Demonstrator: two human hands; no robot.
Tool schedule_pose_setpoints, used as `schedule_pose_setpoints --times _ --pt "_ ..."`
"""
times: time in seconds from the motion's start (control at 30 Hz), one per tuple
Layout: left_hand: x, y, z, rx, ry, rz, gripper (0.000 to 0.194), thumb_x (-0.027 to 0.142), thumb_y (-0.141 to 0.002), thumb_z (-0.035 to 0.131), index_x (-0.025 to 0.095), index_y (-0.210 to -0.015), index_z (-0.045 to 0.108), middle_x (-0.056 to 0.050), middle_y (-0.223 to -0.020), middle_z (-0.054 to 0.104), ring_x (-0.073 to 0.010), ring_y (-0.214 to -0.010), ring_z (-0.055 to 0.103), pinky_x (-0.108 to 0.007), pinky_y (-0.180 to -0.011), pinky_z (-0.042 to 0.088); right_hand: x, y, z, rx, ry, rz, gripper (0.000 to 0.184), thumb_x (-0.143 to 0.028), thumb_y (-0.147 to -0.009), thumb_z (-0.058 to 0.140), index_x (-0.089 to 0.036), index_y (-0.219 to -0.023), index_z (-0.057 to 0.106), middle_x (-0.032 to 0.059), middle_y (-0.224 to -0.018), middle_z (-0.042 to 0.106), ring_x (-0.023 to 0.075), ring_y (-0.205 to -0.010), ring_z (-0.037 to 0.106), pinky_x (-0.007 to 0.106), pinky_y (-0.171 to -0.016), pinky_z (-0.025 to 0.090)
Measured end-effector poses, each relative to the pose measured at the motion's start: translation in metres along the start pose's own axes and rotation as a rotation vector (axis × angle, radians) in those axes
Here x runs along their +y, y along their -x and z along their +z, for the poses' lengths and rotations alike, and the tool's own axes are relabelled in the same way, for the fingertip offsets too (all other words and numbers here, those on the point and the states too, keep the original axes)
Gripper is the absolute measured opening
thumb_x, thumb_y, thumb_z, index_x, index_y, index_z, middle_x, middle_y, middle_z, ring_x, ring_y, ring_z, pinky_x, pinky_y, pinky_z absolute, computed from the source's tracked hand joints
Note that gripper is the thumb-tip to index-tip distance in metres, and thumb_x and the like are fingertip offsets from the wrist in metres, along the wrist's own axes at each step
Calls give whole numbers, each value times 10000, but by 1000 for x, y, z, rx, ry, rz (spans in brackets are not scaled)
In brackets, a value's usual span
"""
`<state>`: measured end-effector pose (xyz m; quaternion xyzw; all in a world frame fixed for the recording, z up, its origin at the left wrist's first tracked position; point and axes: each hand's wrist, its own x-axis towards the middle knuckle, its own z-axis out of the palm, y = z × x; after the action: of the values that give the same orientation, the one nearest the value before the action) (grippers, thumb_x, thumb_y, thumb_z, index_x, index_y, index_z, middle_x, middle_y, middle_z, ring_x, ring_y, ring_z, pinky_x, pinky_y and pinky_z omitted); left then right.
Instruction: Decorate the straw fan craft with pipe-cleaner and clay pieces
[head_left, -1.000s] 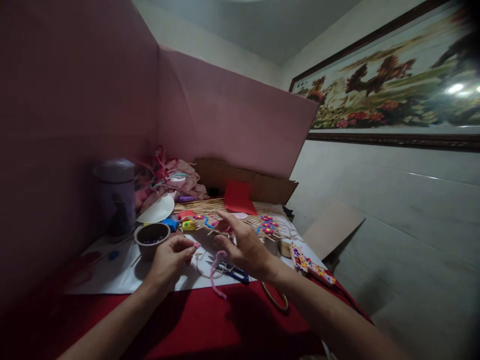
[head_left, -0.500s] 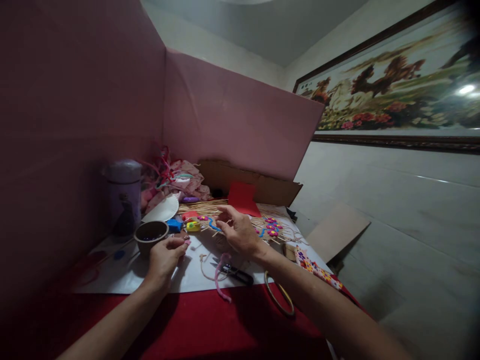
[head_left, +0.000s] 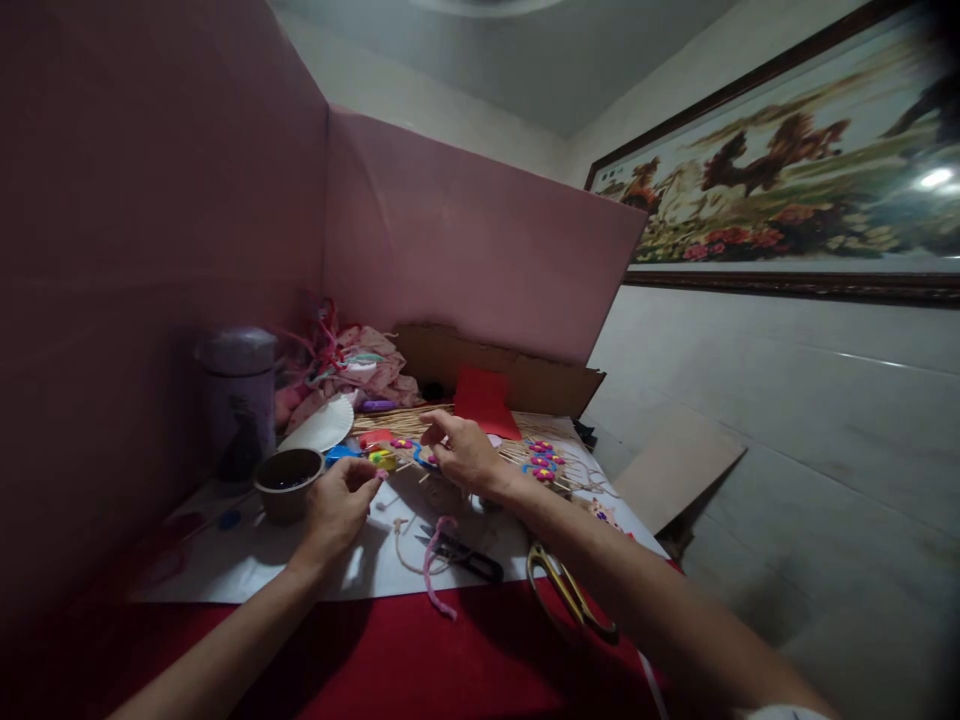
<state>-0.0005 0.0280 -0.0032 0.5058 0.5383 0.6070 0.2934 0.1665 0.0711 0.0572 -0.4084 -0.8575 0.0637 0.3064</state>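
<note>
My left hand (head_left: 337, 505) is closed in a pinch on a small pink piece (head_left: 381, 475), soft-looking like modelling clay, just right of a bowl of dark liquid (head_left: 289, 488). Further right, my right hand (head_left: 466, 455) has bent, parted fingers over a flat piece decorated with pink flowers and a blue wavy line (head_left: 405, 444). Its fingertips are close to the decoration; contact is hard to make out. A similar flowered piece (head_left: 543, 462) lies beyond the right wrist. Below the hands are a fuzzy pink strip (head_left: 429, 575) and a black-handled cutting tool (head_left: 476, 565).
Gold-handled scissors (head_left: 562, 590) lie at the front by my right forearm. Behind are thin sticks (head_left: 397, 418), red paper (head_left: 480, 400) and a cardboard strip (head_left: 517, 368). A purple tumbler (head_left: 241, 410) and white paper plate (head_left: 321, 425) stand left. Pink panels (head_left: 465, 230) enclose the back.
My left hand has shifted slightly right with the pink piece, away from the bowl. My right hand has drifted slightly left over the decorated piece. The view has shifted a little.
</note>
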Motion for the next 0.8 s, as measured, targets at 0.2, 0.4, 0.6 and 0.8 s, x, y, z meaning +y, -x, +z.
schedule_pose_setpoints --times 0.2,0.4,0.6,0.8 --pt "14 -2 1 -33 -246 97 129 316 -624 603 193 -664 594 -13 -591 626 -180 -549 569 -273 -516 395 18 -5 -17 -107 60 45 433 -51 -709 524 -181 -1120 563 34 -880 705 165 -808 633 257 -702 446" --pt "14 -1 8 -32 -406 207 64 241 -674 539 200 -683 587 -35 -659 652 -192 -618 596 -288 -589 415 35 -3 -23 -159 -9 35 430 -38 -711 516 -138 -1126 563 56 -908 704 167 -809 639 264 -707 465" --pt "9 -1 11 -18 -454 202 67 254 -685 531 203 -695 573 -38 -678 658 -197 -624 608 -288 -586 418 32 -3 -14 -142 -106 -131 461 -37 -721 549 -163 -1164 530 53 -970 684 163 -890 617 287 -789 453" --pt "5 0 11 -26 -463 196 98 295 -709 530 211 -740 569 -30 -698 664 -198 -640 617 -279 -587 426 23 -15 0 -161 -33 -275 490 -26 -710 581 -167 -1175 517 49 -965 670 181 -941 579 290 -803 427"
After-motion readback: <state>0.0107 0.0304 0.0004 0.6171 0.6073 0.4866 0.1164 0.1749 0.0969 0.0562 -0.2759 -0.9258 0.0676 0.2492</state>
